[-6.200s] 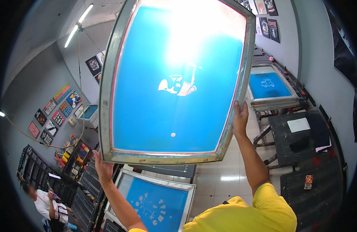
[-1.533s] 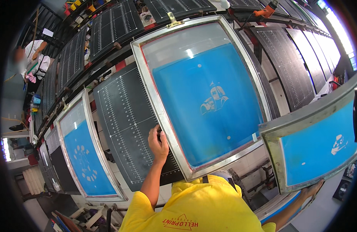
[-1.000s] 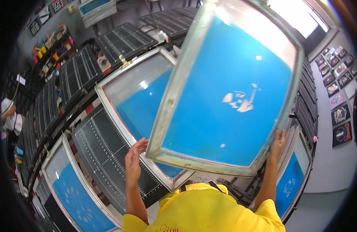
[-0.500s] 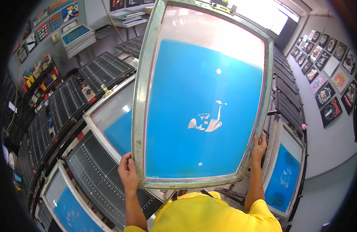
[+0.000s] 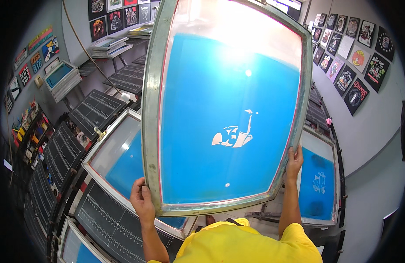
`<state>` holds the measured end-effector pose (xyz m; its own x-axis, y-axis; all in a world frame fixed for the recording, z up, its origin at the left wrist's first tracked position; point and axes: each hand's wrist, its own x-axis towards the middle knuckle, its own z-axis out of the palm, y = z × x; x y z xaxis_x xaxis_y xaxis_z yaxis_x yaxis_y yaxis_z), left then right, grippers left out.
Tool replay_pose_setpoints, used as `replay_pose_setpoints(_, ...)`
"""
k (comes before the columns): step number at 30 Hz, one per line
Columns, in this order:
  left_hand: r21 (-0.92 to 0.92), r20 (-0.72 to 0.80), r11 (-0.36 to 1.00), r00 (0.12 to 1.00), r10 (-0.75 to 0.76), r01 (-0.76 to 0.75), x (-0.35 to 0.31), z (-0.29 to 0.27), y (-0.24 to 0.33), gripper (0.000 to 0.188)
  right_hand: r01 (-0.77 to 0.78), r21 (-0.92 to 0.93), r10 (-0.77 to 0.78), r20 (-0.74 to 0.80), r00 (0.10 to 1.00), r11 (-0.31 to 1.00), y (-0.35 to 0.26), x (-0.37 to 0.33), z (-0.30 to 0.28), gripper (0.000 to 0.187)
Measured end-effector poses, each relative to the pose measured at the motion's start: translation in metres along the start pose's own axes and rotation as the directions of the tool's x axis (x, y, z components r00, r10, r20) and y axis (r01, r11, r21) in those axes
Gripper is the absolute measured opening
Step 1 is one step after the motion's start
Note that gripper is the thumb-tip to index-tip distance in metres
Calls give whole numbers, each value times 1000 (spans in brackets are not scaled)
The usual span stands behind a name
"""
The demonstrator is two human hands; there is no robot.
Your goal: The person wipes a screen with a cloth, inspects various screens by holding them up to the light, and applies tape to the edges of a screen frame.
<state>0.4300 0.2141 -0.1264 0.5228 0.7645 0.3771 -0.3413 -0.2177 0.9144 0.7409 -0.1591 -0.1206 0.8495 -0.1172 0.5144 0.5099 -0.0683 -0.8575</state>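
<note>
Between my two hands a large screen printing frame (image 5: 198, 109) is held up and tilted toward me. Its mesh is blue over most of the area and pale at the top, with a small scooter design showing through as light shapes. My left hand (image 5: 142, 199) grips the metal border at the lower left corner, fingers partly behind it. My right hand (image 5: 294, 163) holds the right border, a bit higher up, thumb in front and the other fingers mostly hidden. Light glares on the upper mesh.
Another screen (image 5: 119, 153) lies behind on the left, and a blue screen with a scooter design (image 5: 318, 184) rests at the right. Black printing boards (image 5: 110, 219) line the left side. Stacked frames (image 5: 62, 79) stand farther back. Framed prints (image 5: 344, 79) hang on the walls.
The view has turned, so the boards and wall prints appear shifted left. The held screen stays in both hands, slightly higher and closer in view.
</note>
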Motion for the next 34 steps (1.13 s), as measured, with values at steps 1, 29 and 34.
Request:
replay_pose_setpoints(1, 7, -2, 1000, 1000, 5, -5, 0, 2, 1, 22, -9, 1, 9, -6, 1000, 1000, 3, 0, -4, 48)
replay_pose_setpoints(29, 262, -291, 927, 938, -189, 268, -75, -27, -35, 34, 29, -108, 2, 280, 960, 994, 16, 3, 59, 44)
replay_pose_setpoints(34, 264, -537, 915, 834, -124, 306, -117, -69, -63, 43, 10, -57, 19, 483, 875, 998, 20, -20, 124, 45)
